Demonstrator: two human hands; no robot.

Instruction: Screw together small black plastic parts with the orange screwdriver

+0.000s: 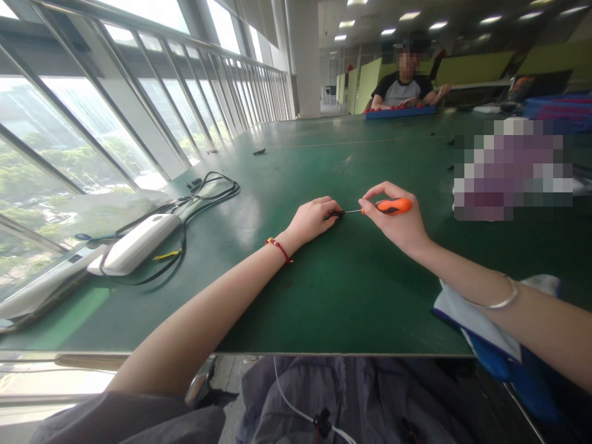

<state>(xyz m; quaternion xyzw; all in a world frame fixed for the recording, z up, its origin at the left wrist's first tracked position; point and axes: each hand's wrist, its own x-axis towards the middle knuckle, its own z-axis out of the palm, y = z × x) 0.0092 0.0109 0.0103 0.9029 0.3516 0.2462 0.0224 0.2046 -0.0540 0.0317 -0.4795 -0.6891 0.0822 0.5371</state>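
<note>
Near the middle of the green table, my left hand is closed around a small dark piece, mostly hidden by the fingers. My right hand grips a screwdriver with an orange and dark handle. Its thin metal shaft lies nearly level and points left, with its tip at the dark piece. Whether the tip sits in a screw is too small to tell. A red bracelet is on my left wrist, and a silver bangle on my right forearm.
On the left lie a white elongated device and looped black cables, beside a metal railing. Cloth hangs over the edge under my right forearm. Across the table sits a person behind a blue tray. A blurred-out item stands at right.
</note>
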